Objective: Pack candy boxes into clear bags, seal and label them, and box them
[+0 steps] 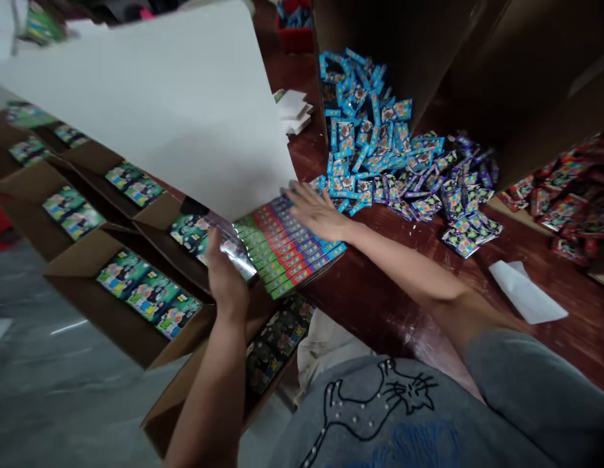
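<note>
No word can be read for certain: blue lettering [421, 444] on the person's grey shirt [360, 406] is unclear, and print on the green, red and blue rowed packets [288, 243], the loose blue packets [348, 138], the purple packets [428, 205] and the green-patterned packs [148, 296] is too small or blurred.

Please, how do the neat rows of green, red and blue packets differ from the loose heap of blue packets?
The neat green, red and blue rows are tightly aligned; the loose blue heap lies jumbled. The rows show several colours; the heap is mainly blue. Both contain small printed packets.
</note>
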A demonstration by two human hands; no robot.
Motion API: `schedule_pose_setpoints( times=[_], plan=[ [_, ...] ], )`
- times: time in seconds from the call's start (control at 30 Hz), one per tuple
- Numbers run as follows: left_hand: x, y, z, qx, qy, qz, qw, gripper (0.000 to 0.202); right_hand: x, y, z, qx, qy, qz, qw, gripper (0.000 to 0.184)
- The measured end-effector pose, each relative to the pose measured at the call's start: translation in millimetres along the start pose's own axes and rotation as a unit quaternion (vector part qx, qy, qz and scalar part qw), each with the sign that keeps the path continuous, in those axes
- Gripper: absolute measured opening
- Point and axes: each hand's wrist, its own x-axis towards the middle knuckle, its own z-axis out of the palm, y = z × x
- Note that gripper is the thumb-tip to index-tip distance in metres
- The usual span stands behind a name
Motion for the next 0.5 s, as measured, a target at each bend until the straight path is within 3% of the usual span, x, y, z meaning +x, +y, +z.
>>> schedule_pose_setpoints(
  times=[0.1, 0.2, 0.3, 0.37, 0.5],
  plan=[
    [-49.1, 3.3, 4.2, -0.011, 0.007, -0.046, 0.999, 0.058, -33.5, 20.0, 8.4, 0.125, 0.038, -0.003, 0.991, 0.098],
    [-80.9, 15.4, 27.4, -0.03, 0.02, -0.083, 0.996, 0.063, -53.2, 19.1, 23.7, 0.09, 0.058, 0.025, 0.994, 0.103],
    [-81.5, 26.3, 46.2, -0.093, 0.051, -0.132, 0.986, 0.074, -53.0, -1.1, 29.4, -0.064, 0.057, 0.022, 0.996, 0.098],
    [-74.0, 27.9, 49.0, -0.122, 0.057, -0.15, 0.98, 0.08, -47.0, -13.8, 25.0, -0.149, 0.045, 0.003, 0.988, 0.09],
    [-68.9, 19.7, 42.0, -0.089, 0.006, -0.114, 0.989, 0.08, -35.9, -15.9, 11.3, -0.151, -0.03, -0.013, 0.988, 0.087]
  ],
)
